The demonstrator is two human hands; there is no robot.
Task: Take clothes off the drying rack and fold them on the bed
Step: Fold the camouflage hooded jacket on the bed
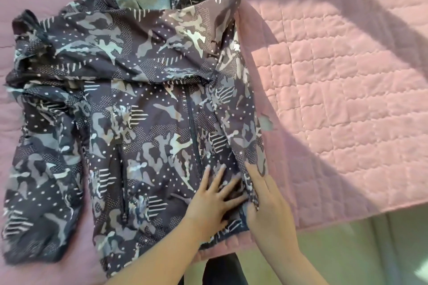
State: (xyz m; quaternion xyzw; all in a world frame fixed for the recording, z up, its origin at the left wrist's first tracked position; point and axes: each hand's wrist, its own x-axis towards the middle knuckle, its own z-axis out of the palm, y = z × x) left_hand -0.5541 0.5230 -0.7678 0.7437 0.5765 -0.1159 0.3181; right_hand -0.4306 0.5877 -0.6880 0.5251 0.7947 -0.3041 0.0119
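Observation:
A dark camouflage hooded jacket lies front-up on the pink quilted bed, zipper closed, hood at the top. Its right sleeve is folded in along the body, while the left sleeve hangs down at the far left. My left hand presses flat on the jacket's lower front, fingers spread. My right hand lies beside it on the folded sleeve near the hem, fingers fairly straight, thumb tucked against the fabric edge.
The bed's near edge runs along the lower right, with greenish floor below it. Bare pink quilt lies to the right of the jacket, crossed by sunlight and shadow. The drying rack is out of view.

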